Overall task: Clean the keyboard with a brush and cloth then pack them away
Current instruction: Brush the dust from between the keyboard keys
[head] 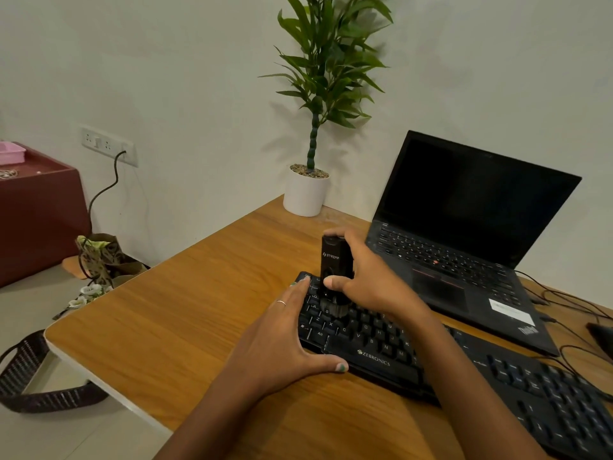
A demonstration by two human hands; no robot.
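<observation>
Right hand (pixel 361 277) wrapped around the black brush (pixel 332 270), standing it upright with bristles down on the keyboard's (pixel 381 346) left keys.

Left hand (pixel 282 340) lies flat with straight fingers on the keyboard's left end, thumb along the front edge, holding nothing. The keyboard sits on the wooden surface (pixel 185 310). Just behind it is an open laptop (pixel 464 234) with a dark screen, cables (pixel 570 310) trailing off its right side, and a potted plant (pixel 311 161) at the back corner. Can't see a cloth anywhere.
</observation>
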